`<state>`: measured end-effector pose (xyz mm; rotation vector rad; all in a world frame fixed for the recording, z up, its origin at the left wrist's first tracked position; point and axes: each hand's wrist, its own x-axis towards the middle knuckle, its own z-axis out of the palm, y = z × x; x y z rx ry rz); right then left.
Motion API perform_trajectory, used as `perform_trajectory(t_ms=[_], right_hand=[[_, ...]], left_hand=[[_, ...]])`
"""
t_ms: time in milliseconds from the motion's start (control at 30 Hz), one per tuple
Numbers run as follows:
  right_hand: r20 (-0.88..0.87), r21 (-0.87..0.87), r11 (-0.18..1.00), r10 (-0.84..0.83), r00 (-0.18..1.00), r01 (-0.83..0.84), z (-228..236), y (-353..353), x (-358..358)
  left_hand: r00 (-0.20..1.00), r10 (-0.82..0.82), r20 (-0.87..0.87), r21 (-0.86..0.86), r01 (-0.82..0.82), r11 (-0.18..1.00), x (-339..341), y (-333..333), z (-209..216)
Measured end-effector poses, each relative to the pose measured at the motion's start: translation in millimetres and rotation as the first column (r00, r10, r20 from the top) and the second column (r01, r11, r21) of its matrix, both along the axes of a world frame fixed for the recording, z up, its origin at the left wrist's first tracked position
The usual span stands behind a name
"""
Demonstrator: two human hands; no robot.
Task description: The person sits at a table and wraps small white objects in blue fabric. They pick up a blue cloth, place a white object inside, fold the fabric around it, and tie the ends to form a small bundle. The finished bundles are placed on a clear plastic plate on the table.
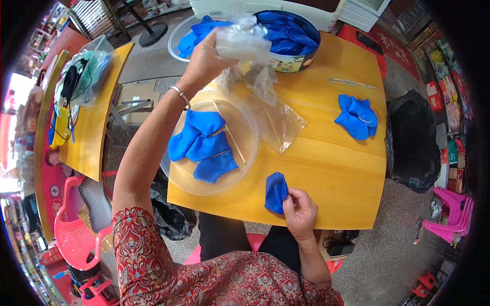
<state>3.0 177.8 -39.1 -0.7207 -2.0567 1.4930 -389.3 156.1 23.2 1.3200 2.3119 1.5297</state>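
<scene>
Yellow wooden tabletop (326, 168) fills your view, with floor and plastic chairs around it. Your right hand (300, 211) pinches a folded blue cloth piece (276, 192) at the near table edge, fingers closed on it; loosen that pinch and it could drop off the edge. Your left hand (205, 61) is raised, clenched on a crumpled clear plastic bag (244, 41), whose trailing end (278, 120) could sweep the thin wooden stick (230, 133) or blue pieces (203, 145) off the clear round plastic tray (245, 153) below.

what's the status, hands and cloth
Left hand raised, gripping clear plastic bag. Right hand pinching blue cloth piece at table edge. Nothing between them.
</scene>
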Motion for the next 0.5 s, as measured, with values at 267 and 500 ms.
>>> perform_trajectory(t_ms=[267,500], right_hand=[[0.015,0.030,0.999,0.013,1.000,-0.014,4.2,2.3,2.2],[-0.014,-0.035,0.999,-0.005,1.000,0.005,-0.9,0.7,2.7]], left_hand=[[0.808,-0.059,-0.587,-0.239,-0.103,0.966,-5.3,-0.3,-16.4],[0.880,0.190,-0.434,-0.275,-0.331,0.903,-10.9,-41.7,-10.5]])
